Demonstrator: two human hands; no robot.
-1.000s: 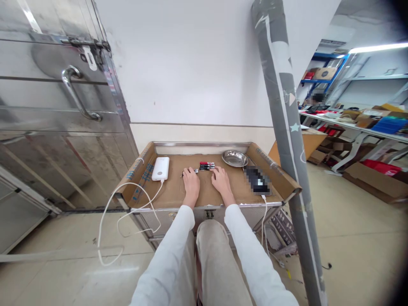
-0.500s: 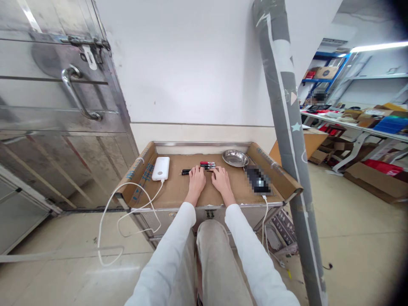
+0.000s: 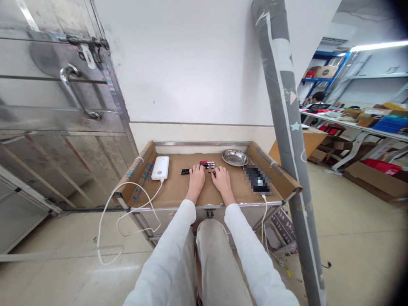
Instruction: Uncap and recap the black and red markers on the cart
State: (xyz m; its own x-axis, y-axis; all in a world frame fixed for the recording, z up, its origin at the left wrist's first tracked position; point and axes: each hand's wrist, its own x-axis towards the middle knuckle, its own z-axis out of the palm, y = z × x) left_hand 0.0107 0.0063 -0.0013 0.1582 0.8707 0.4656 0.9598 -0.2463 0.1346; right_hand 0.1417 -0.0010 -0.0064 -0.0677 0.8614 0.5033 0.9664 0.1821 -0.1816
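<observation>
My left hand [image 3: 196, 177] is closed over a dark pen [image 3: 185, 171] lying crosswise on the cardboard; the black end sticks out to its left. My right hand [image 3: 221, 178] pinches a small black piece [image 3: 213, 172], perhaps a pen cap, just right of the left fingertips. A narrow gap separates the two hands. Just beyond the fingers lie a red pen [image 3: 207, 162] and black pens [image 3: 209, 166] side by side. The fingers hide part of the pens, so exactly what lies under the left hand is unclear.
A white power bank [image 3: 160, 168] with a cable lies left. At right are a steel dish [image 3: 235, 157] and a blurred dark device [image 3: 257, 180] on a cable. Raised cardboard sides [image 3: 276, 172] edge the top. A tall grey wrapped roll [image 3: 287, 106] leans beside it.
My right hand has drawn slightly away from the left, and a small black piece now shows at its fingertips. The left hand stays nearly still over the pen.
</observation>
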